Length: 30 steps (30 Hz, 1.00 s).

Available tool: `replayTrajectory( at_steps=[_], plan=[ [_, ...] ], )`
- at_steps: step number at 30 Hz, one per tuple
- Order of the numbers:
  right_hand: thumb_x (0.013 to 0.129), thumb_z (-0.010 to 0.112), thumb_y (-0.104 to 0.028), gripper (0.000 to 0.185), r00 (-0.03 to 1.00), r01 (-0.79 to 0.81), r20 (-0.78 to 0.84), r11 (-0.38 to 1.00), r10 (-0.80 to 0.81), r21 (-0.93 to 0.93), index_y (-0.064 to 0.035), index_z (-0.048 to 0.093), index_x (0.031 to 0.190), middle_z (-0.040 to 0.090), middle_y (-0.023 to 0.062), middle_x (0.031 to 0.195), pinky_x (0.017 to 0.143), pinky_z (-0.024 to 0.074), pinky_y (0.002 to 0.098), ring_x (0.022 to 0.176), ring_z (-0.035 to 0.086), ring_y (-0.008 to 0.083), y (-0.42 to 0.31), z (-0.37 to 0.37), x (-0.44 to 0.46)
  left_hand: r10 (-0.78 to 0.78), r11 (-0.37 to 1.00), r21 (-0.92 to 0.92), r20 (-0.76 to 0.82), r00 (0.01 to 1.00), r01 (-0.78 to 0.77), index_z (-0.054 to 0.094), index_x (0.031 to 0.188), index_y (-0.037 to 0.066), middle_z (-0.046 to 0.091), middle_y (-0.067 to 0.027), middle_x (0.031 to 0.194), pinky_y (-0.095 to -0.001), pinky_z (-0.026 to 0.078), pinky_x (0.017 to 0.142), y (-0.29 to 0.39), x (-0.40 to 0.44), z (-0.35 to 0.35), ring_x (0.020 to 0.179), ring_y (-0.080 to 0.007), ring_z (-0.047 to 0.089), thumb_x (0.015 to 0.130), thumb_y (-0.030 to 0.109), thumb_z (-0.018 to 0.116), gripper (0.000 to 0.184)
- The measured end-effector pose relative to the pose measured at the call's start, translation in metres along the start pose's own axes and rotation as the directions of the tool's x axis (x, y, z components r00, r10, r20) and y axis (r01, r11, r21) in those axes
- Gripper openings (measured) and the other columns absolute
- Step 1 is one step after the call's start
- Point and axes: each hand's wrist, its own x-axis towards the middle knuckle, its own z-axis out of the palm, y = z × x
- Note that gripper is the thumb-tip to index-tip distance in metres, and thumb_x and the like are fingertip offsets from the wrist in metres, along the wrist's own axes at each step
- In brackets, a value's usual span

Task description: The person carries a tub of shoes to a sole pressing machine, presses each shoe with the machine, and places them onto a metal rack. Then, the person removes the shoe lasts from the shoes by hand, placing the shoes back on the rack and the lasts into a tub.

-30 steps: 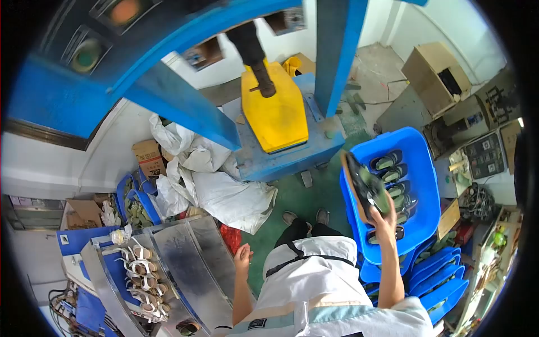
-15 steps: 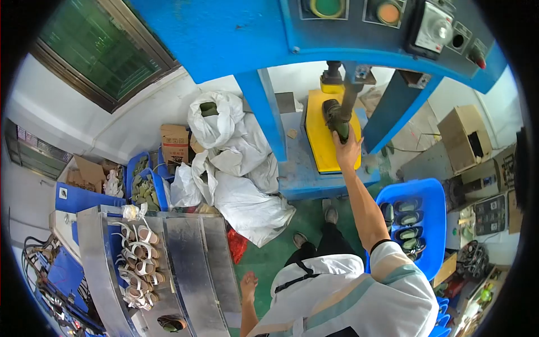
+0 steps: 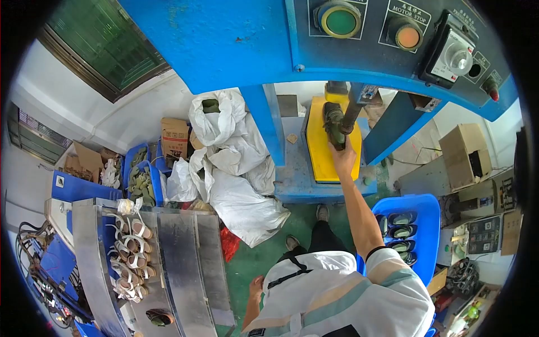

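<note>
My right hand (image 3: 343, 159) is closed around the heel end of a dark shoe (image 3: 335, 124) with an olive-green inside. The shoe lies on the yellow pad (image 3: 317, 154) of a blue press, toe pointing away from me. A dark metal post (image 3: 352, 112) of the press comes down right beside the shoe; whether it touches the shoe I cannot tell. My left hand (image 3: 255, 289) hangs low beside my body with its fingers curled in, and nothing shows in it.
Overhead is the blue press housing (image 3: 241, 39) with a green button (image 3: 341, 22) and an orange button (image 3: 408, 37). A blue tub (image 3: 429, 224) of shoes stands at right. White sacks (image 3: 241, 196) lie left of the press. Sandals (image 3: 132, 258) and one dark shoe (image 3: 160, 317) sit on the metal rack (image 3: 185, 247).
The view has shifted, showing more of the control panel. My right hand stays on the shoe's heel. My left hand appears lower and more curled.
</note>
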Motion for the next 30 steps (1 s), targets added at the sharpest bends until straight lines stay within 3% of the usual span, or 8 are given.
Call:
replayTrajectory(
  at_steps=[1, 4, 7, 10, 14, 20, 27, 30],
  plan=[
    [0.075, 0.078, -0.017, 0.056, 1.0, 0.003, -0.006, 1.0, -0.003, 0.007, -0.0007, 0.055, 0.124, 0.068, 0.0224, 0.1, 0.08, 0.0522, 0.0418, 0.096, 0.067, 0.037, -0.001, 0.003, -0.004, 0.039, 0.997, 0.068, -0.007, 0.999, -0.038, 0.066, 0.111, 0.006, 0.064, -0.0007, 0.084, -0.0284, 0.047, 0.062, 0.0, -0.002, -0.001, 0.069, -0.0104, 0.056, 0.094, 0.021, 0.06, 0.023],
    [0.076, 0.078, -0.018, 0.058, 0.997, 0.063, -0.036, 0.998, -0.063, -0.001, 0.0017, 0.055, 0.126, 0.069, 0.0228, 0.098, 0.076, 0.0526, 0.0398, 0.092, 0.068, 0.0345, 0.002, 0.007, -0.001, 0.0, 0.977, -0.211, 0.048, 0.999, 0.01, 0.064, 0.115, 0.006, 0.065, -0.0011, 0.091, -0.0287, 0.048, 0.064, 0.0, 0.008, 0.001, 0.072, -0.0111, 0.058, 0.095, 0.023, 0.059, 0.027],
    [0.076, 0.078, -0.017, 0.054, 0.997, 0.076, -0.011, 0.997, -0.076, -0.019, 0.0012, 0.056, 0.122, 0.069, 0.0218, 0.095, 0.075, 0.0528, 0.0409, 0.09, 0.069, 0.0346, 0.004, 0.003, 0.0, -0.121, 0.977, -0.17, 0.05, 0.991, 0.128, 0.062, 0.118, 0.008, 0.066, -0.0023, 0.101, -0.0296, 0.05, 0.068, 0.005, 0.013, -0.008, 0.076, -0.0132, 0.062, 0.095, 0.027, 0.058, 0.03],
    [0.076, 0.077, -0.015, 0.052, 0.999, 0.044, 0.022, 0.999, -0.043, -0.015, 0.0007, 0.056, 0.121, 0.069, 0.0213, 0.095, 0.073, 0.0531, 0.0419, 0.088, 0.069, 0.0346, -0.003, -0.003, 0.001, -0.058, 0.984, -0.167, 0.056, 0.997, 0.067, 0.06, 0.121, 0.009, 0.065, -0.0035, 0.11, -0.0321, 0.051, 0.075, 0.0, 0.02, -0.016, 0.083, -0.0151, 0.064, 0.095, 0.031, 0.058, 0.034],
    [0.076, 0.077, -0.016, 0.057, 0.995, -0.043, 0.092, 0.998, 0.038, 0.052, 0.0007, 0.053, 0.125, 0.066, 0.0228, 0.106, 0.081, 0.0513, 0.0429, 0.097, 0.066, 0.0347, -0.004, -0.006, 0.003, -0.131, 0.966, -0.215, 0.057, 0.99, 0.14, 0.059, 0.122, 0.01, 0.065, -0.0041, 0.112, -0.0329, 0.05, 0.078, 0.005, 0.022, -0.015, 0.089, -0.0144, 0.063, 0.095, 0.031, 0.059, 0.034],
    [0.081, 0.073, -0.02, 0.055, 0.992, 0.128, 0.029, 0.978, -0.125, -0.167, -0.001, 0.053, 0.128, 0.059, 0.0233, 0.123, 0.101, 0.0408, 0.0447, 0.117, 0.053, 0.0381, 0.007, -0.027, -0.018, -0.179, 0.973, -0.128, 0.09, 0.98, 0.19, 0.059, 0.123, 0.011, 0.065, -0.0046, 0.112, -0.0335, 0.051, 0.078, 0.002, 0.026, -0.011, 0.087, -0.0158, 0.063, 0.095, 0.03, 0.058, 0.033],
    [0.087, 0.069, -0.021, 0.038, 0.995, -0.002, 0.093, 0.982, 0.02, -0.188, -0.0015, 0.063, 0.119, 0.065, 0.019, 0.118, 0.093, 0.0497, 0.04, 0.108, 0.063, 0.0331, -0.005, -0.086, -0.046, -0.147, 0.983, -0.098, 0.104, 0.984, 0.158, 0.061, 0.118, 0.013, 0.065, -0.0018, 0.105, -0.0317, 0.049, 0.075, -0.01, 0.028, -0.035, 0.083, -0.0137, 0.062, 0.095, 0.028, 0.058, 0.028],
    [0.088, 0.068, -0.021, 0.034, 0.992, 0.063, 0.117, 0.983, -0.043, -0.173, -0.0014, 0.065, 0.115, 0.067, 0.0173, 0.114, 0.091, 0.0511, 0.0395, 0.105, 0.064, 0.0309, -0.005, -0.102, -0.051, -0.121, 0.98, -0.148, 0.064, 0.991, 0.129, 0.061, 0.117, 0.015, 0.064, -0.0003, 0.104, -0.0321, 0.05, 0.074, -0.01, 0.023, -0.046, 0.083, -0.014, 0.062, 0.095, 0.028, 0.059, 0.026]
  ],
)
